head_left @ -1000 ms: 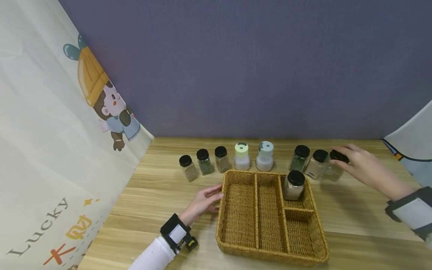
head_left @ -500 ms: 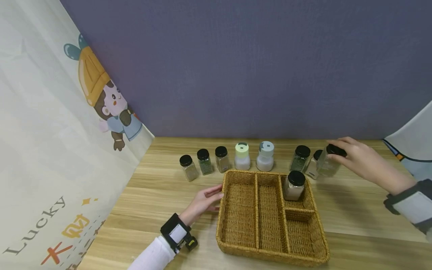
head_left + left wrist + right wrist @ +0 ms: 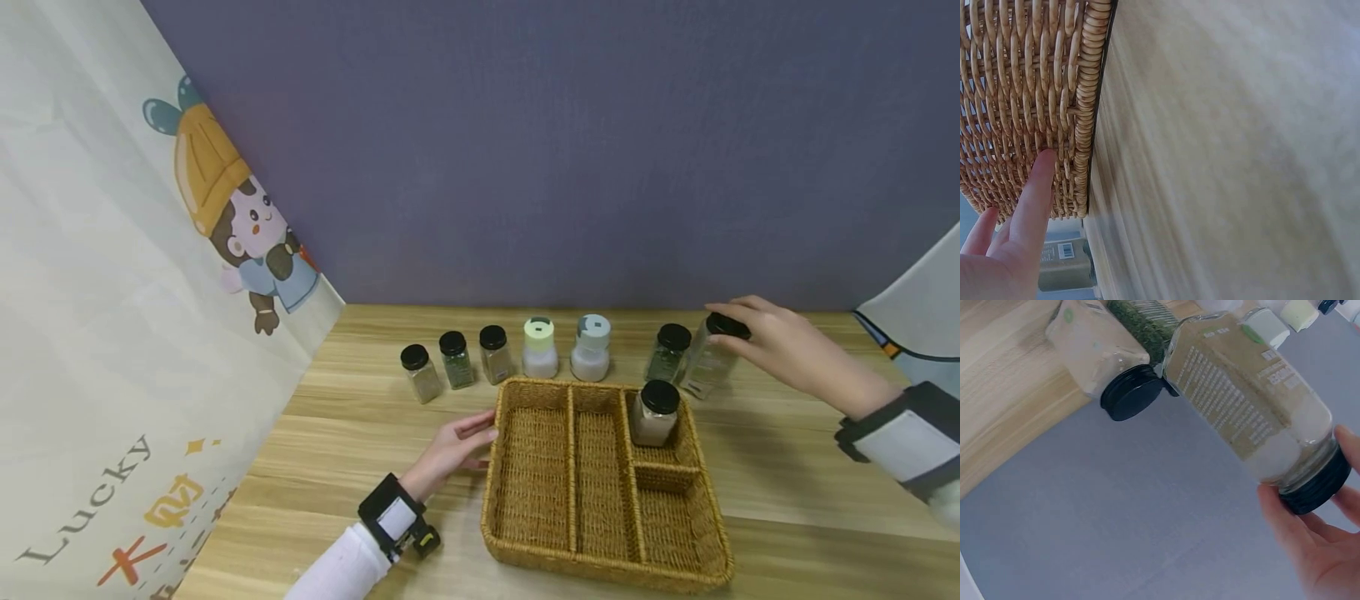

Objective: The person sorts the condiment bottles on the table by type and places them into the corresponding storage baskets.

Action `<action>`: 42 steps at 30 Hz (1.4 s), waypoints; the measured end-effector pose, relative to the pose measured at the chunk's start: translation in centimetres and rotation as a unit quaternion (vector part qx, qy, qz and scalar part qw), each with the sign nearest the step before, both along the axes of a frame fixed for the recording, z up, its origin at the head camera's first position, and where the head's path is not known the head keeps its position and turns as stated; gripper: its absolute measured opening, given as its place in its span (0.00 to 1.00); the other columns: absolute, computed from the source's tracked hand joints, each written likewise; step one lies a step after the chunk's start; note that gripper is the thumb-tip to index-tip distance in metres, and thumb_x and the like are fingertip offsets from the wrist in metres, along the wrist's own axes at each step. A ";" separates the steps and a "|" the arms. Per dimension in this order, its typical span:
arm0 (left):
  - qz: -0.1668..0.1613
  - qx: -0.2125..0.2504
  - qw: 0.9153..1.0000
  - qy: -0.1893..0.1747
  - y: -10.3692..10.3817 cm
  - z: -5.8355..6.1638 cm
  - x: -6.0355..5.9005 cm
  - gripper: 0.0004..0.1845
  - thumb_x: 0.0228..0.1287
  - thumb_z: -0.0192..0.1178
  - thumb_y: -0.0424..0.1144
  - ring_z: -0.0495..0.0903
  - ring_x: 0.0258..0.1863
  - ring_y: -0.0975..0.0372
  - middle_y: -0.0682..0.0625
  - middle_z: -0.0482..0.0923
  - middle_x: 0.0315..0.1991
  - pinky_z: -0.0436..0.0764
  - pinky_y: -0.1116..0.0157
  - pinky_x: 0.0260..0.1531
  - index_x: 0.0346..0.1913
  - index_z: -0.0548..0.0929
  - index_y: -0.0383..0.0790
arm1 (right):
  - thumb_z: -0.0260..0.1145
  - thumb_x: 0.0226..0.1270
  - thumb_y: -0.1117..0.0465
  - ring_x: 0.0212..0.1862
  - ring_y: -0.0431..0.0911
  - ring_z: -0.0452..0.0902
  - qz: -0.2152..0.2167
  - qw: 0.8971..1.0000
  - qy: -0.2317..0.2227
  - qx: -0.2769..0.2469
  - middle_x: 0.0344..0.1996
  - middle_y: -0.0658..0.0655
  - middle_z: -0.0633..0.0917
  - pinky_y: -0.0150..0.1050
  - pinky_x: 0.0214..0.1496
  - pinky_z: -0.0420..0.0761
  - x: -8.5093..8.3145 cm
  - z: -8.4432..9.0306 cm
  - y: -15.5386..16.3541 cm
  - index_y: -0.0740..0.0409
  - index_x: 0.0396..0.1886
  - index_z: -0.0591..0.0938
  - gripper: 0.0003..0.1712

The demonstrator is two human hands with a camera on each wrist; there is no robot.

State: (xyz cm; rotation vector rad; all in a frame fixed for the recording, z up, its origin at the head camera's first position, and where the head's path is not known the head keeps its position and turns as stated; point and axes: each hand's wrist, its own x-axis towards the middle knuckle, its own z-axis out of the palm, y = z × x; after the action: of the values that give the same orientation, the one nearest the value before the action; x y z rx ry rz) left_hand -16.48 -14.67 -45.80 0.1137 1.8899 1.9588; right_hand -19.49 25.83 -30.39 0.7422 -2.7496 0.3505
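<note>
My right hand [image 3: 787,346] pinches the black lid of a clear spice jar [image 3: 1247,400] filled with tan powder. The jar hangs tilted over the back right of the table, overlapping a pale spice jar [image 3: 1094,347] behind it in the head view. Close to it stands a jar of green herbs [image 3: 664,360]. My left hand [image 3: 450,450] rests with extended fingers against the left side of a woven divided basket [image 3: 529,552]. One fingertip touches the weave in the left wrist view. A black-lidded jar [image 3: 652,421] stands in the basket's back right compartment.
Behind the basket are two white-filled shakers, one with a yellow-green cap [image 3: 538,350] and one with a pale blue cap [image 3: 591,350]. Several black-lidded jars [image 3: 457,367] line up at the back left. A dark blue-grey panel [image 3: 540,158] borders the table's far edge.
My right hand has lifted the jar it holds and carried it left, across the pale jar beside it. My left hand and the basket stay put.
</note>
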 end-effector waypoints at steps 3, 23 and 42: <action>0.000 -0.006 1.000 -0.001 0.0 0.0 0.0 0.32 0.56 0.59 0.41 0.73 0.49 0.47 0.35 0.59 0.61 0.78 0.54 0.41 0.62 0.62 0.34 | 0.61 0.59 0.58 0.40 0.62 0.74 -0.003 1.000 -0.010 0.001 0.45 0.72 0.73 0.54 0.36 0.77 -0.1 0.2 -0.5 0.70 0.54 0.71 0.27; 0.005 -0.010 1.000 0.007 0.1 -0.1 0.1 0.31 0.56 0.59 0.40 0.74 0.49 0.48 0.35 0.61 0.61 0.79 0.56 0.40 0.62 0.63 0.34 | 0.60 0.60 0.59 0.41 0.62 0.74 0.031 0.999 -0.036 0.002 0.47 0.74 0.71 0.53 0.37 0.77 -0.8 1.4 -3.5 0.69 0.56 0.69 0.26; 0.007 -0.005 1.000 0.005 0.2 0.0 0.1 0.31 0.56 0.59 0.39 0.75 0.48 0.48 0.35 0.61 0.60 0.79 0.55 0.40 0.61 0.63 0.33 | 0.63 0.57 0.62 0.39 0.59 0.76 0.068 0.998 -0.011 -0.012 0.44 0.71 0.74 0.50 0.37 0.79 -1.2 1.3 -6.2 0.68 0.53 0.72 0.25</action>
State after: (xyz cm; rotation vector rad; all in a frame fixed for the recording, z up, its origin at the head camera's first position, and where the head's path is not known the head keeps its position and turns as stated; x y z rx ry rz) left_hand -16.40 -14.50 -45.80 0.1066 1.9111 1.9613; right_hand -20.74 19.64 -29.10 0.9268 -2.7167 0.4198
